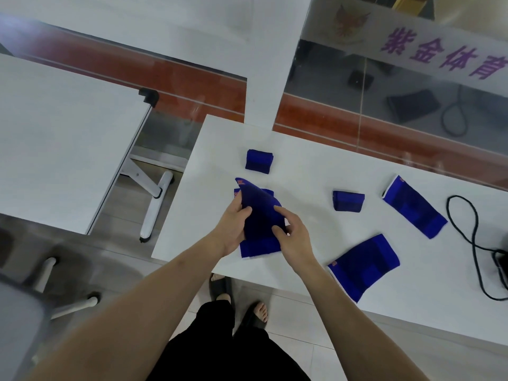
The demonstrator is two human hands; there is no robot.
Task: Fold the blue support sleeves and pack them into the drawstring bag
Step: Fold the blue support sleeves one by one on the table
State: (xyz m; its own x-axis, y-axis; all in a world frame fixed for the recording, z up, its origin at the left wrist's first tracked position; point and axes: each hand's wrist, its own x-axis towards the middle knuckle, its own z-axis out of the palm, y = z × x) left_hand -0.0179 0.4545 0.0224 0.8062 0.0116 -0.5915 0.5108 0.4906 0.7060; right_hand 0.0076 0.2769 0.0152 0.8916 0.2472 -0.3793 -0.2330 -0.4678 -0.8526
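Both hands hold one blue support sleeve [261, 215] above the near left part of the white table [302, 166]. My left hand [233, 226] grips its left edge, and my right hand [292, 237] pinches its right side. The sleeve's far end stands up, bent over. Another blue piece [268, 192] peeks out behind it. Two folded blue sleeves lie on the table, one at the far left [259, 160] and one in the middle [347, 200]. Two flat unfolded sleeves lie at the right [413, 206] and near the front edge [364, 265]. The black drawstring bag [501, 268] sits at the right edge, mostly cut off.
A black cord [472, 243] loops across the table's right end toward the bag. A second white table [63, 138] stands to the left, with a gap of floor between. A glass partition [384, 78] rises behind the table. A grey chair [19, 312] is at the lower left.
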